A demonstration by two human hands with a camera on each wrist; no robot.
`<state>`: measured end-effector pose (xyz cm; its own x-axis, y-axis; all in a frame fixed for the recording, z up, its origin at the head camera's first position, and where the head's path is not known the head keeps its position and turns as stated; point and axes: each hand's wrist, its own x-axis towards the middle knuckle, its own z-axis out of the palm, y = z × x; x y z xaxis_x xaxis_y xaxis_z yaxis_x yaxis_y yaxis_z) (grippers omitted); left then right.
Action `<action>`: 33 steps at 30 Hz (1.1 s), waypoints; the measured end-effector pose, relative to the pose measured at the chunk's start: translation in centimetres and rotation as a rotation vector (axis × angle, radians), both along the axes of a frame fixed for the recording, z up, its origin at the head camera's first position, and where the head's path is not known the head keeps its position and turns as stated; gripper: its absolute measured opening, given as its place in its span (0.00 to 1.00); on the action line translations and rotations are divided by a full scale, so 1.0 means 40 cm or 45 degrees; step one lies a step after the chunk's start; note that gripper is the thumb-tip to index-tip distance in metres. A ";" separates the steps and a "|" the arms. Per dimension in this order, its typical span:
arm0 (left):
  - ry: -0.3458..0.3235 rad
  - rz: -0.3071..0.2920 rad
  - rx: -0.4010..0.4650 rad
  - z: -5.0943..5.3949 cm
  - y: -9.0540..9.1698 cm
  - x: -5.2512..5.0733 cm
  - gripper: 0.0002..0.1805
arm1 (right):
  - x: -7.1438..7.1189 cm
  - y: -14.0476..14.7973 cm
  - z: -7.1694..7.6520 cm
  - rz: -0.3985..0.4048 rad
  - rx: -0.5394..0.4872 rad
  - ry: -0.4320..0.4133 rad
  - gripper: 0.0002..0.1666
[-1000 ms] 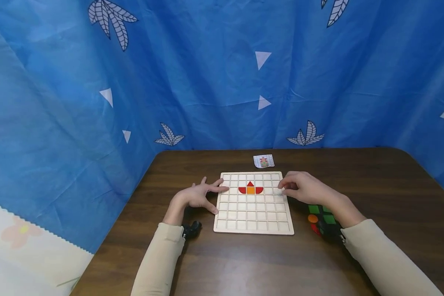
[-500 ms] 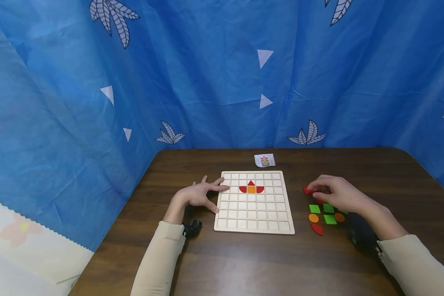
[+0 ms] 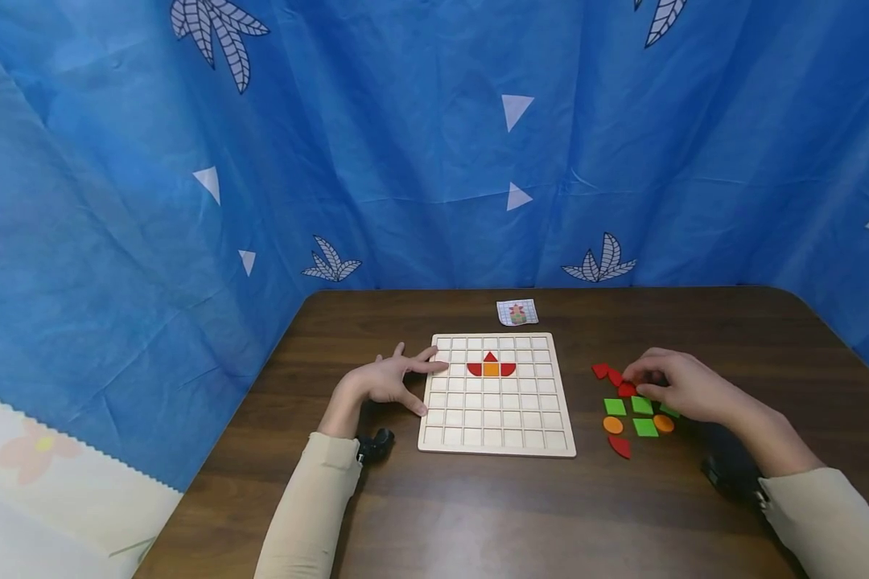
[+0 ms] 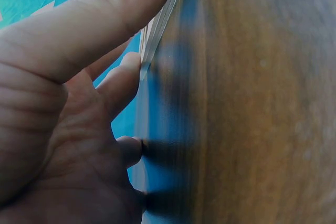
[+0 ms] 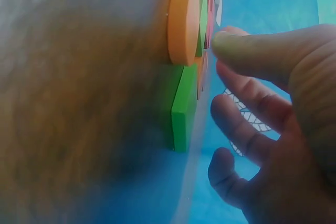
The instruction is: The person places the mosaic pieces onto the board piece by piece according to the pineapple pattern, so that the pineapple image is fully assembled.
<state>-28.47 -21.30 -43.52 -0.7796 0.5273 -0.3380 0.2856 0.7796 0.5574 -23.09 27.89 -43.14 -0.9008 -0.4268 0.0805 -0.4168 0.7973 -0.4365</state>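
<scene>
At nine o'clock from the right hand (image 3: 684, 388), red pieces (image 3: 615, 377) lie at the fingertips

Clock directions are given as seen from the head, with twelve o'clock pointing away from the person. Three red pieces lie in a slanting row on the dark wooden table (image 3: 492, 523), running from ten o'clock down to four; each piece's own long axis is too small to tell. The right hand, much the nearer, has its thumb and first finger bent towards each other over the row's four o'clock end. Whether they meet or pinch a piece, I cannot tell.

Further out at nine o'clock is the pale grid board (image 3: 492, 438), so the row sits between the right hand and the board. The left hand (image 3: 389, 381) rests on the board's nine o'clock edge, fingers spread apart and gripping nothing.

Green squares (image 3: 645, 427) and orange discs (image 3: 612, 426) cluster at six o'clock from the row, one square close by the right thumb; these look likeliest to get in the way. Beyond them lies a lone red quarter-round (image 3: 619, 448).

On the board, an orange square (image 3: 490, 370) has a red triangle (image 3: 490, 357) at twelve and rounded red tiles (image 3: 508, 370) at three and nine. Past the board's twelve o'clock edge lies a small picture card (image 3: 517, 312).
</scene>
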 end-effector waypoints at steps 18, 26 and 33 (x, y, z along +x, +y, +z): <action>-0.008 0.010 0.004 0.007 0.003 0.004 0.48 | -0.001 -0.024 0.004 0.056 0.153 0.017 0.14; -0.001 0.014 -0.003 0.007 0.005 0.002 0.48 | 0.000 -0.021 0.008 0.033 0.196 0.010 0.15; 0.002 0.013 0.001 0.003 0.002 0.001 0.48 | -0.001 -0.023 0.011 0.052 0.227 -0.010 0.14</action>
